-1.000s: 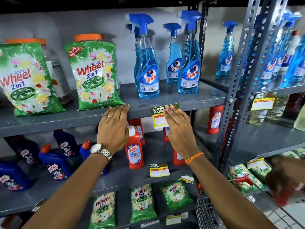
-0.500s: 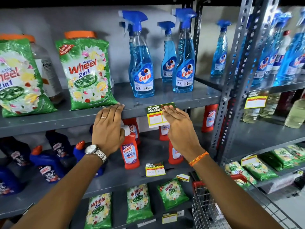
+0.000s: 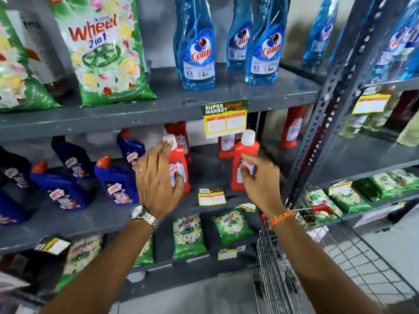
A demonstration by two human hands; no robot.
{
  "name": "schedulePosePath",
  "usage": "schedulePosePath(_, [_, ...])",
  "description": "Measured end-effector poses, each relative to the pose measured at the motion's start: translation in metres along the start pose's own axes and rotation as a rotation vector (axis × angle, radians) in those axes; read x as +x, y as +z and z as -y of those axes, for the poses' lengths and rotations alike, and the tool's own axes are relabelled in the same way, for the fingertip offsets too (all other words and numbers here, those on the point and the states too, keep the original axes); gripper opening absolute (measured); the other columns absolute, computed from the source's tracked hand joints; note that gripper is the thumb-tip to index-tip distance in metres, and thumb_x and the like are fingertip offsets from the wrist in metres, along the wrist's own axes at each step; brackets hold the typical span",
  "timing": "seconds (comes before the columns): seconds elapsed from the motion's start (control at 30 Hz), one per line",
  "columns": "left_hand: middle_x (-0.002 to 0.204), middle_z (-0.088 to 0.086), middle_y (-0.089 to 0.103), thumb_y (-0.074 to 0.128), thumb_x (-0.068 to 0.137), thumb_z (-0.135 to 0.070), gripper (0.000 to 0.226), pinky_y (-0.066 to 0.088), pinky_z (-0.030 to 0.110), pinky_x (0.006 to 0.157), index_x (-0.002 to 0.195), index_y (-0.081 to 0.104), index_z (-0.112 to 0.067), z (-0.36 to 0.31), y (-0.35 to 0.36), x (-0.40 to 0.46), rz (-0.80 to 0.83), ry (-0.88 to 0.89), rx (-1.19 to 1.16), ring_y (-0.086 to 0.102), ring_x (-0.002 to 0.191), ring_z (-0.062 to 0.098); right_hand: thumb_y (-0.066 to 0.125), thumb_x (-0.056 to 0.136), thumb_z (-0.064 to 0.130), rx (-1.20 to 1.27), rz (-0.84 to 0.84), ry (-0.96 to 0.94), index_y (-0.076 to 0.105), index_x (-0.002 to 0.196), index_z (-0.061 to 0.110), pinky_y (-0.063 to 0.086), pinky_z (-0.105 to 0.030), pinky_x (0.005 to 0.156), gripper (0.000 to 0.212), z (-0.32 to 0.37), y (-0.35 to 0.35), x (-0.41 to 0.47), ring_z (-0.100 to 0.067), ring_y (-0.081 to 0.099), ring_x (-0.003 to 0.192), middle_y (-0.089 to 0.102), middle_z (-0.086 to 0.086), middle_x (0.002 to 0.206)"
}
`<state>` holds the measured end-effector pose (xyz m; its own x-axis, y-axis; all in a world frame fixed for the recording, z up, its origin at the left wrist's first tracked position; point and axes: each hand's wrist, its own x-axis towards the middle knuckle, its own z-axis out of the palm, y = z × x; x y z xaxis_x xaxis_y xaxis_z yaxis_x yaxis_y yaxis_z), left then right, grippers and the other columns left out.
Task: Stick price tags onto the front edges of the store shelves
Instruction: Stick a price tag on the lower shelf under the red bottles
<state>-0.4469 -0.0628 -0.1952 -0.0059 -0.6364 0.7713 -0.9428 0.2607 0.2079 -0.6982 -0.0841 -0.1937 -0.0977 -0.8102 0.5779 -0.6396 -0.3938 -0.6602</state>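
A green-and-yellow price tag is seen stuck to the front edge of the upper grey shelf, below the blue Colin spray bottles, with its lower part hanging under the edge. The left hand is held below that shelf in front of a red bottle, its grip wide and nothing seen in it. The right hand is held before another red bottle, its grip narrowed on a small pale scrap pinched at the fingertips. A second price tag is fixed to the middle shelf edge.
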Motion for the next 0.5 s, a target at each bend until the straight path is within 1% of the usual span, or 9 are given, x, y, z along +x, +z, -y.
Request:
schedulePosePath(0.07, [0.120,0.019,0.064,0.063,0.075,-0.028,0.059,0.042,0.047,0.087,0.131,0.060,-0.006,0.002,0.023,-0.022,0.164,-0.161,-0.010,0.057,0.107,0.040,0.067,0.083,0.008,-0.027,0.106,0.114,0.077,0.097,0.013,0.051,-0.022,0.076,0.018,-0.021,0.017,-0.002,-0.023,0.072,0.089,0.078,-0.006,0.094])
schedulePosePath(0.13, [0.106,0.018,0.072,0.068,0.082,-0.027,0.037,0.048,0.043,0.080,0.116,0.068,-0.012,0.011,0.057,-0.040,0.429,-0.421,-0.125,0.065,0.098,0.042,0.069,0.083,0.009,-0.030,0.214,0.248,0.078,0.093,0.011,0.042,-0.004,0.069,0.014,-0.044,0.039,-0.005,-0.017,0.072,0.089,0.078,-0.006,0.093])
schedulePosePath(0.17, [0.099,0.018,0.074,0.069,0.084,-0.027,0.024,0.051,0.041,0.076,0.105,0.070,-0.015,0.011,0.070,-0.045,0.549,-0.569,-0.218,0.068,0.094,0.042,0.070,0.084,0.011,-0.012,0.265,0.323,0.078,0.094,0.009,0.043,-0.003,0.070,0.013,-0.055,0.051,-0.007,-0.014,0.070,0.091,0.078,-0.007,0.094])
schedulePosePath(0.2, [0.089,0.019,0.072,0.068,0.085,-0.028,0.011,0.050,0.038,0.071,0.088,0.069,-0.017,0.013,0.084,-0.050,0.624,-0.697,-0.337,0.068,0.089,0.040,0.072,0.084,0.013,-0.013,0.310,0.388,0.077,0.095,0.007,0.045,-0.008,0.073,0.014,-0.062,0.061,-0.008,-0.013,0.068,0.091,0.077,-0.007,0.095])
schedulePosePath(0.27, [0.064,0.013,0.059,0.069,0.084,-0.024,0.027,0.040,0.032,0.060,0.062,0.055,-0.016,0.017,0.110,-0.057,0.638,-0.912,-0.544,0.060,0.075,0.030,0.073,0.083,0.017,-0.036,0.393,0.476,0.073,0.086,0.004,0.044,-0.021,0.076,0.014,-0.077,0.082,-0.011,-0.020,0.066,0.090,0.074,-0.009,0.089])
schedulePosePath(0.33, [0.053,0.002,0.054,0.071,0.078,-0.028,0.029,0.036,0.031,0.061,0.057,0.053,-0.018,0.022,0.130,-0.061,0.625,-1.046,-0.626,0.052,0.069,0.024,0.073,0.082,0.020,-0.077,0.467,0.521,0.055,0.064,0.009,0.039,-0.029,0.067,0.028,-0.091,0.099,-0.013,-0.025,0.057,0.080,0.062,-0.005,0.071])
schedulePosePath(0.37, [0.047,-0.003,0.056,0.070,0.079,-0.030,0.028,0.039,0.032,0.063,0.059,0.054,-0.019,0.024,0.136,-0.060,0.649,-1.104,-0.640,0.051,0.064,0.024,0.073,0.082,0.023,-0.099,0.500,0.530,0.048,0.063,0.014,0.036,-0.028,0.065,0.033,-0.096,0.105,-0.013,-0.022,0.052,0.079,0.056,0.000,0.070])
schedulePosePath(0.43, [0.040,-0.007,0.057,0.068,0.091,-0.023,0.030,0.046,0.032,0.062,0.065,0.054,-0.018,0.033,0.154,-0.061,0.672,-1.197,-0.677,0.051,0.052,0.021,0.070,0.086,0.027,-0.132,0.580,0.557,0.052,0.076,0.020,0.040,-0.028,0.073,0.021,-0.103,0.115,-0.013,-0.018,0.048,0.084,0.055,0.000,0.084])
schedulePosePath(0.5, [0.055,-0.002,0.059,0.064,0.097,-0.018,0.029,0.047,0.023,0.046,0.070,0.053,-0.016,0.036,0.169,-0.059,0.631,-1.273,-0.696,0.051,0.041,0.014,0.065,0.090,0.027,-0.171,0.648,0.562,0.055,0.086,0.024,0.046,-0.033,0.087,0.011,-0.106,0.123,-0.014,-0.020,0.050,0.089,0.056,-0.005,0.094])
